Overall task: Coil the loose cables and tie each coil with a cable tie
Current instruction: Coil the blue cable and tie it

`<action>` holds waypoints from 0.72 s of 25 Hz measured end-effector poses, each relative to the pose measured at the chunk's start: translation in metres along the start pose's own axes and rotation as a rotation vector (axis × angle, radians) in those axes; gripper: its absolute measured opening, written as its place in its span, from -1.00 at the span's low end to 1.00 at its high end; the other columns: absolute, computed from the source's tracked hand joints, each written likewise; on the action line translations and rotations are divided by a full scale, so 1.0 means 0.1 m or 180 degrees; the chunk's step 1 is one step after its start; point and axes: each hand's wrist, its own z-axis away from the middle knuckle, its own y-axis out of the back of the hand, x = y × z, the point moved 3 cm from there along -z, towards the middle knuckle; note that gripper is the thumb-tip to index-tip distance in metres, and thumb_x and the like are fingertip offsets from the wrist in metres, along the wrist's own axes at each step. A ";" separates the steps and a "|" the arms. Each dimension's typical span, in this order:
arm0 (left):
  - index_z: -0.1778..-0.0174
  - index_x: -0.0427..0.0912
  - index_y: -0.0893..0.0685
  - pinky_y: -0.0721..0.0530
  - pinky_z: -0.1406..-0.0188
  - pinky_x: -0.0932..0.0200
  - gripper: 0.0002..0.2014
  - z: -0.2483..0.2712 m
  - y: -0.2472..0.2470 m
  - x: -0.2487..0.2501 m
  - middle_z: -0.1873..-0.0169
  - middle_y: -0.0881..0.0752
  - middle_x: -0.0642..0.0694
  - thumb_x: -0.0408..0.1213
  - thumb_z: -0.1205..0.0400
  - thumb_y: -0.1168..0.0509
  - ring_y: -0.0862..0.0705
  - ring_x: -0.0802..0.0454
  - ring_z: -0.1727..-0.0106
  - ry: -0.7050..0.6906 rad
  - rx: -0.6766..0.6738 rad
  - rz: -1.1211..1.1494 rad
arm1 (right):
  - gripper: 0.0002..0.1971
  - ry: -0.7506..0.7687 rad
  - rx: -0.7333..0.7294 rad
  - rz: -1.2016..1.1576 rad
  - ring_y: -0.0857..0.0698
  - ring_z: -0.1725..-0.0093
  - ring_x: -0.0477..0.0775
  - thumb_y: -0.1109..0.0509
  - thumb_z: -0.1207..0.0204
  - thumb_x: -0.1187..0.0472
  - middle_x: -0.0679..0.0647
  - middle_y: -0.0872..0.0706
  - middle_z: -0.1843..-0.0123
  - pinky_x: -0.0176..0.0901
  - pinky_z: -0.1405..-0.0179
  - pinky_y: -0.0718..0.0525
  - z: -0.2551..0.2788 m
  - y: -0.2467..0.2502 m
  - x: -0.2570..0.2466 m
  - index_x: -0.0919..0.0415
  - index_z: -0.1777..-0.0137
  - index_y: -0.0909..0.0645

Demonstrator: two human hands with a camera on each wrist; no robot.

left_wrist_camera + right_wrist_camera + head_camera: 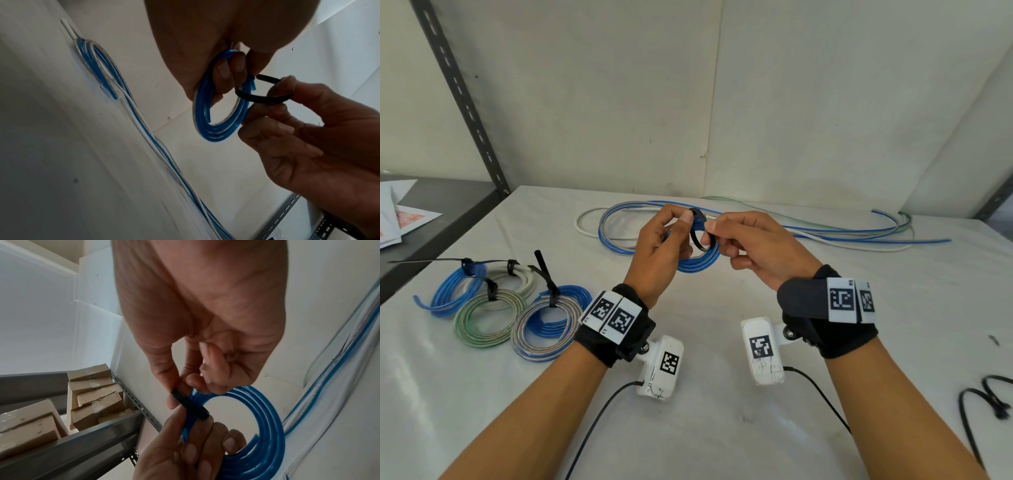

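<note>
The left hand point(654, 253) holds a small blue coil point(218, 113) up above the desk point(722, 428), fingers curled through its middle, and its thumb and finger pinch one end of a black cable tie point(259, 99). The right hand point(760, 246) pinches the other part of the tie just beside it, so both grips are closed tight. The tie bends in a loose ring round one side of the coil. I think the tip could miss the little head, or slip back out, if either pinch lets go. The coil could also spring open, since its cut ends poke out near the left fingers. The coil is smooth, shiny, see-through blue tube in round loops. The tie is a thin, flat, dull black strip. Beyond the hands, loose cables point(825, 233) lie in long curves on the desk. To the left of the left hand lie tied coils point(517, 308).
</note>
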 end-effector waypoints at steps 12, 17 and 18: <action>0.03 -0.11 -0.64 -0.36 0.37 0.16 -0.78 0.00 0.01 -0.02 0.40 -0.42 -0.44 -0.07 -0.75 -0.20 -0.29 0.07 0.47 0.0025 0.0035 -0.0108 | -0.63 -0.0130 0.0086 -0.0070 -0.32 0.38 -0.04 -0.40 -0.65 0.24 0.21 -0.67 0.20 -0.27 0.49 -0.20 0.02 0.00 -0.01 0.12 0.43 -0.70; 0.05 -0.08 -0.64 -0.35 0.36 0.09 -0.80 0.01 0.00 -0.01 0.35 -0.40 -0.53 -0.08 -0.76 -0.19 -0.28 0.04 0.44 0.0040 0.0004 -0.0132 | -0.88 -0.0240 0.0074 -0.0440 -0.38 0.39 -0.06 -0.37 -0.66 0.26 0.04 -0.75 0.25 -0.34 0.55 -0.28 0.01 0.02 0.00 0.33 0.03 -0.59; 0.04 -0.11 -0.64 -0.34 0.36 0.09 -0.79 0.01 0.00 -0.01 0.35 -0.39 -0.53 -0.09 -0.76 -0.19 -0.28 0.04 0.44 0.0048 0.0007 -0.0139 | -0.89 -0.0253 0.0071 -0.0470 -0.38 0.38 -0.06 -0.37 -0.67 0.26 0.04 -0.75 0.25 -0.35 0.56 -0.29 0.01 0.03 0.00 0.33 -0.01 -0.58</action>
